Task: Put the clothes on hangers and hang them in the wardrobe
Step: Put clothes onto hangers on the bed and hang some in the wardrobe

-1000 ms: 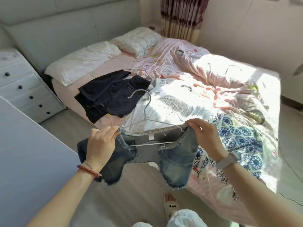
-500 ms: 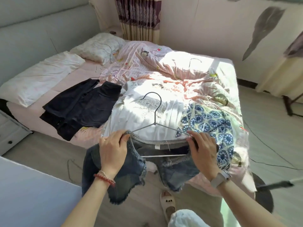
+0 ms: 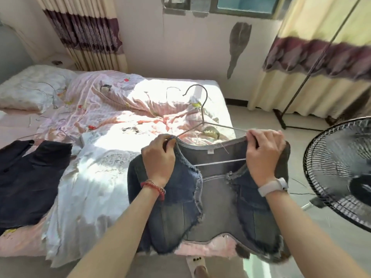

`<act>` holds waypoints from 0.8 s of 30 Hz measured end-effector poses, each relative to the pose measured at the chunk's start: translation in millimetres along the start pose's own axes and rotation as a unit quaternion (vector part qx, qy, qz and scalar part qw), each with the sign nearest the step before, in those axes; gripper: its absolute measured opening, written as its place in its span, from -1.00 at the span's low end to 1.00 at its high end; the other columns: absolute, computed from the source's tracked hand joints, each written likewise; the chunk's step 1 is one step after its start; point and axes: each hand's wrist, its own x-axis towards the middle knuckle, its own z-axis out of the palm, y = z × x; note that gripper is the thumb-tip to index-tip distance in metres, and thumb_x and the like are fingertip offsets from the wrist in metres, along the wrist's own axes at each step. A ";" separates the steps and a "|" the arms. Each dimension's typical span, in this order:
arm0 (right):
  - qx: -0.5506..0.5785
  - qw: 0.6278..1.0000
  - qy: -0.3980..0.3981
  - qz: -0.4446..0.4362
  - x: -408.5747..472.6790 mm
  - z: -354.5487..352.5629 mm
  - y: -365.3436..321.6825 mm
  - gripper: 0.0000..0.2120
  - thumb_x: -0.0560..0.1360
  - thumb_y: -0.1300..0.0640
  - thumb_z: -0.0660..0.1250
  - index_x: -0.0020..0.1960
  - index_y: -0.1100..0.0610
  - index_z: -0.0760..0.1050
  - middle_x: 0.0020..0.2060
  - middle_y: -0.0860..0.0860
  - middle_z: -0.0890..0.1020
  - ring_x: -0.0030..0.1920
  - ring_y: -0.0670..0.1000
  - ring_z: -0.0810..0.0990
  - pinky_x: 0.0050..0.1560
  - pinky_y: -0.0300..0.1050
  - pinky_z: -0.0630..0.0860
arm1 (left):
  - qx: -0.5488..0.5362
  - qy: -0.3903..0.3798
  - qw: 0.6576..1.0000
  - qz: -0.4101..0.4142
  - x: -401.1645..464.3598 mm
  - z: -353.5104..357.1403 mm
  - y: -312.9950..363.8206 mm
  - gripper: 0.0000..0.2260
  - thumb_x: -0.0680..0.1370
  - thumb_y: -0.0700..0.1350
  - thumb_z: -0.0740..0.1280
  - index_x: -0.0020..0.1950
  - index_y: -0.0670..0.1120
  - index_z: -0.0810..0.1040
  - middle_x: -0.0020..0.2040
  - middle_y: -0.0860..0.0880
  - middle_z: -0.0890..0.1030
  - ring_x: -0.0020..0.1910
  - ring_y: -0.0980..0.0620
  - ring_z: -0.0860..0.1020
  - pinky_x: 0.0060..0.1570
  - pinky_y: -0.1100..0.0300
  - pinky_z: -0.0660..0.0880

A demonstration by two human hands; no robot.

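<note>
Both hands hold the denim shorts (image 3: 216, 197) up in front of the bed (image 3: 104, 121), at its near right corner. The left hand (image 3: 158, 159) curls its fingers (image 3: 168, 142) round the waistband's left end; the right hand (image 3: 264, 153) grips the right end, fingers closed. The wire hanger (image 3: 202, 115) sits inside the waistband, hook pointing far.

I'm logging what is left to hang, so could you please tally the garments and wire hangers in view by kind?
Denim garment, held by left hand and right hand: 1
Dark garment on the bed: 1
White garment on the bed: 1
Wire hanger clearly visible: 1
Total: 4
</note>
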 end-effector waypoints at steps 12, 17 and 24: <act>-0.061 0.911 -0.354 0.201 45.2 238.1 145.5 -0.64 0.55 0.15 0.19 0.34 0.10 0.37 0.26 0.16 0.40 0.30 0.16 0.27 0.30 0.05 0.19 | 0.252 -0.290 0.911 -0.151 135.1 227.9 -107.0 -0.57 0.61 0.07 0.03 0.48 0.12 0.10 0.51 0.00 0.12 0.48 -0.07 0.01 0.37 -0.24 -0.18; -0.020 0.897 -0.428 0.106 20.4 258.9 130.5 -0.55 0.55 0.17 0.13 0.43 0.13 0.22 0.42 0.11 0.27 0.44 0.11 0.15 0.44 0.10 0.04 | 0.336 -0.292 0.892 -0.076 105.3 236.2 -120.6 -0.52 0.60 0.02 0.09 0.50 0.07 0.03 0.53 -0.03 0.03 0.49 -0.05 -0.04 0.39 -0.21 -0.11; 0.064 0.881 -0.467 -0.040 -21.4 224.0 37.6 -0.59 0.55 0.15 0.13 0.39 0.15 0.30 0.41 0.08 0.31 0.47 0.11 0.12 0.44 0.17 0.03 | 0.356 -0.155 0.918 -0.081 40.4 144.8 -121.9 -0.59 0.51 -0.12 0.30 0.36 -0.05 0.40 0.38 -0.10 0.39 0.39 -0.12 0.30 0.32 -0.22 0.12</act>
